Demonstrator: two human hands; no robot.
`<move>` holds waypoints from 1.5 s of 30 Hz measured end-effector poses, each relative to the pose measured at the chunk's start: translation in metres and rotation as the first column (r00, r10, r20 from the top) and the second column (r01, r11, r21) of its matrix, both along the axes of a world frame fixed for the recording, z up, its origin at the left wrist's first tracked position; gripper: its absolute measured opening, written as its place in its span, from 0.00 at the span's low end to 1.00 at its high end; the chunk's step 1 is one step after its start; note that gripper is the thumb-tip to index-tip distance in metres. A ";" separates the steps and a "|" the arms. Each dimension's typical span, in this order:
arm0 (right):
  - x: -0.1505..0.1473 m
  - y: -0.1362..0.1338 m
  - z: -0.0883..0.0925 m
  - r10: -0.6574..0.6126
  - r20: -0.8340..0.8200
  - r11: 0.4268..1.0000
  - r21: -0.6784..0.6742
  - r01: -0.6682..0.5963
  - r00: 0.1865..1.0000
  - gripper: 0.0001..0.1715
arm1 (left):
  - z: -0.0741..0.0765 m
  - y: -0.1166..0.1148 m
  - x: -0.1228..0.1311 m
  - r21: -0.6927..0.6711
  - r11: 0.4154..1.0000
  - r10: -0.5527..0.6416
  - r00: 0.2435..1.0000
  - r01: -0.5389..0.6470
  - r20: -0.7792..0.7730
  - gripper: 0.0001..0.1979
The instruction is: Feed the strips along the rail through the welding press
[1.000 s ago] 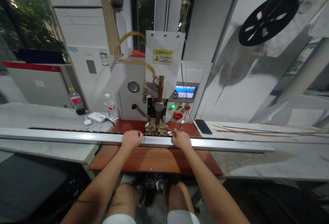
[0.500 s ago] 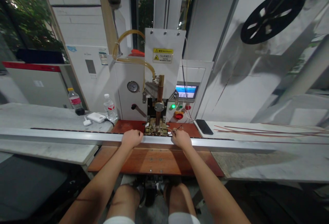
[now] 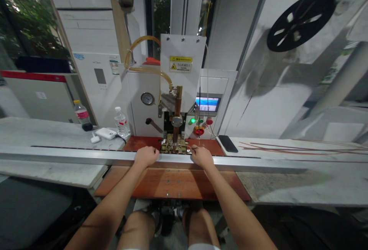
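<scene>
A long silvery metal bar [image 3: 169, 159] lies across the work surface in front of the upright machine [image 3: 183, 54]. My left hand [image 3: 146, 156] rests closed on the bar, left of the brass-coloured fixture [image 3: 174, 143]; whatever its curled fingers hold is hidden. On the fixture's right side, my right hand [image 3: 202, 156] leans on the bar and pinches a thin dark rod [image 3: 199, 108], which points upward. The machine's copper-coloured electrode [image 3: 177, 112] comes down onto the fixture between my hands.
Two bottles, one with a dark drink [image 3: 83, 116] and one clear [image 3: 122, 123], stand left beside a white charger [image 3: 105, 133]. To the right lie a black phone [image 3: 227, 143] and several thin reddish rods [image 3: 287, 147]. A lit screen [image 3: 207, 103] shows on the machine.
The thin rod in my right hand has swung from a low slant to nearly upright. Both hands stay at about the same places on the bar. The view has shifted slightly.
</scene>
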State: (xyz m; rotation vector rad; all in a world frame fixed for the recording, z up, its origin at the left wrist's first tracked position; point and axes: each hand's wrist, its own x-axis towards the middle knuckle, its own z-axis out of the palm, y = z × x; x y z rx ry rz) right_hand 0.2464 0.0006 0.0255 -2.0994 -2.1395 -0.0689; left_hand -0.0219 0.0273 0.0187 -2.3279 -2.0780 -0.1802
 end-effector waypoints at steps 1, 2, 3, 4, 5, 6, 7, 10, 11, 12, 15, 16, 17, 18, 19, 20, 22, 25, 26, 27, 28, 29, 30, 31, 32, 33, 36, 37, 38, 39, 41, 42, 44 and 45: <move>0.000 0.000 0.000 -0.001 -0.002 1.000 -0.003 0.001 1.000 0.22 | 0.000 0.000 0.000 0.003 1.000 -0.005 1.000 0.005 0.000 0.25; 0.000 0.000 0.001 -0.003 -0.003 1.000 -0.003 0.003 1.000 0.22 | 0.000 0.001 0.000 0.007 1.000 -0.011 1.000 0.011 -0.001 0.25; 0.000 0.000 0.001 -0.003 -0.002 1.000 -0.002 0.003 1.000 0.22 | 0.000 0.002 0.000 0.010 1.000 -0.017 1.000 0.017 -0.001 0.25; 0.000 0.000 0.001 -0.002 0.001 1.000 0.003 0.002 1.000 0.23 | 0.000 0.002 0.000 0.012 1.000 -0.020 1.000 0.020 -0.002 0.25; 0.000 0.001 0.001 -0.002 0.006 1.000 0.008 0.002 1.000 0.23 | 0.000 0.003 -0.001 0.012 1.000 -0.022 1.000 0.022 -0.003 0.25; 0.000 0.001 0.000 -0.003 0.009 1.000 0.012 0.003 1.000 0.22 | -0.001 0.003 -0.001 0.012 1.000 -0.022 1.000 0.022 -0.003 0.25; 0.000 0.001 0.000 -0.002 0.011 1.000 0.015 0.002 1.000 0.22 | -0.001 0.004 -0.001 0.011 1.000 -0.021 1.000 0.021 -0.003 0.25; 0.001 0.001 -0.001 0.002 0.005 1.000 0.011 -0.003 1.000 0.22 | -0.001 0.004 -0.001 0.008 1.000 -0.017 1.000 0.017 0.001 0.25; 0.001 0.001 -0.001 0.004 0.003 1.000 0.009 -0.004 1.000 0.21 | -0.001 0.004 -0.001 0.008 1.000 -0.016 1.000 0.016 0.003 0.25; 0.001 0.002 -0.001 0.007 0.002 1.000 0.008 -0.007 1.000 0.21 | -0.001 0.004 -0.001 0.009 1.000 -0.015 1.000 0.015 0.005 0.25; 0.001 0.002 -0.001 0.010 0.005 1.000 0.017 -0.010 1.000 0.21 | -0.001 0.003 0.000 0.017 1.000 -0.009 1.000 0.009 0.009 0.25; 0.001 0.002 -0.001 0.012 0.008 1.000 0.022 -0.012 1.000 0.22 | -0.001 0.003 0.000 0.017 1.000 -0.007 1.000 0.006 0.011 0.25; 0.001 0.001 -0.001 0.012 0.011 1.000 0.028 -0.013 1.000 0.22 | -0.001 0.003 0.000 0.016 1.000 -0.004 1.000 0.004 0.013 0.25; 0.001 0.001 0.000 0.009 0.013 0.999 0.033 -0.010 1.000 0.23 | -0.001 0.002 0.000 0.015 1.000 -0.001 1.000 0.001 0.014 0.25; 0.001 0.001 0.000 0.004 0.014 0.999 0.036 -0.004 1.000 0.23 | -0.001 0.002 0.000 0.016 1.000 0.003 1.000 -0.003 0.015 0.25; 0.001 0.001 0.001 -0.002 0.010 0.999 0.040 0.002 1.000 0.24 | 0.000 0.002 0.000 0.014 1.000 0.007 1.000 -0.007 0.016 0.25; 0.001 0.001 0.002 -0.010 -0.010 0.999 0.053 0.010 1.000 0.24 | 0.000 0.001 0.000 0.010 1.000 0.011 1.000 -0.011 0.019 0.25; -0.001 0.002 0.004 -0.007 -0.045 0.997 0.083 0.011 0.999 0.23 | 0.001 0.000 0.001 0.001 1.000 0.011 1.000 -0.011 0.022 0.25; -0.003 0.002 0.004 -0.008 -0.049 0.996 0.091 0.012 0.999 0.22 | 0.002 0.000 0.001 0.001 1.000 0.010 1.000 -0.010 0.021 0.25; -0.005 0.002 0.004 -0.009 -0.049 0.995 0.096 0.014 0.999 0.22 | 0.002 0.000 0.002 0.002 1.000 0.009 1.000 -0.009 0.021 0.25; -0.007 0.003 0.005 -0.013 -0.047 0.995 0.100 0.017 0.999 0.22 | 0.002 -0.001 0.002 0.003 1.000 0.007 1.000 -0.007 0.020 0.25; -0.010 0.003 0.005 -0.016 -0.043 0.995 0.102 0.020 0.999 0.23 | 0.002 -0.001 0.002 0.004 1.000 0.005 1.000 -0.005 0.021 0.25; -0.013 0.003 0.005 -0.019 -0.039 0.994 0.103 0.023 0.999 0.24 | 0.002 -0.001 0.002 0.005 1.000 0.005 1.000 -0.005 0.022 0.25; -0.017 0.003 0.005 -0.023 -0.034 0.994 0.102 0.026 0.999 0.24 | 0.003 -0.001 0.002 0.005 1.000 0.007 1.000 -0.007 0.024 0.25; -0.020 0.003 0.005 -0.027 -0.030 0.994 0.101 0.030 0.999 0.24 | 0.003 -0.002 0.002 0.005 1.000 0.009 1.000 -0.009 0.025 0.25; -0.022 0.004 0.005 -0.029 -0.026 0.994 0.101 0.031 0.999 0.24 | 0.003 -0.002 0.002 0.005 1.000 0.012 1.000 -0.012 0.026 0.25; -0.028 0.006 0.002 -0.011 -0.022 0.994 0.105 0.013 1.000 0.21 | 0.003 -0.003 0.002 -0.002 1.000 0.022 0.999 -0.022 0.031 0.25; -0.029 0.007 0.001 -0.002 -0.023 0.994 0.109 0.004 1.000 0.21 | 0.003 -0.003 0.002 -0.004 1.000 0.025 0.999 -0.025 0.033 0.25; -0.030 0.007 -0.001 0.008 -0.023 0.994 0.111 -0.005 1.000 0.21 | 0.003 -0.003 0.002 -0.004 1.000 0.027 0.999 -0.027 0.034 0.25; -0.031 0.008 -0.002 0.018 -0.024 0.994 0.111 -0.015 1.000 0.21 | 0.003 -0.002 0.002 -0.001 1.000 0.028 0.999 -0.028 0.033 0.25; -0.031 0.008 -0.005 0.038 -0.025 0.994 0.105 -0.035 0.999 0.21 | 0.001 -0.002 0.002 0.010 1.000 0.022 0.999 -0.022 0.027 0.26; -0.031 0.007 -0.006 0.052 -0.028 0.993 0.104 -0.049 0.998 0.22 | 0.000 -0.001 0.001 0.016 1.000 0.017 1.000 -0.018 0.025 0.26; -0.031 0.007 -0.007 0.085 -0.046 0.991 0.105 -0.080 0.995 0.22 | -0.001 0.000 0.000 0.019 1.000 0.013 1.000 -0.013 0.022 0.26; -0.030 0.007 -0.008 0.102 -0.060 0.990 0.108 -0.095 0.993 0.21 | -0.002 0.000 0.000 0.020 1.000 0.012 1.000 -0.013 0.022 0.26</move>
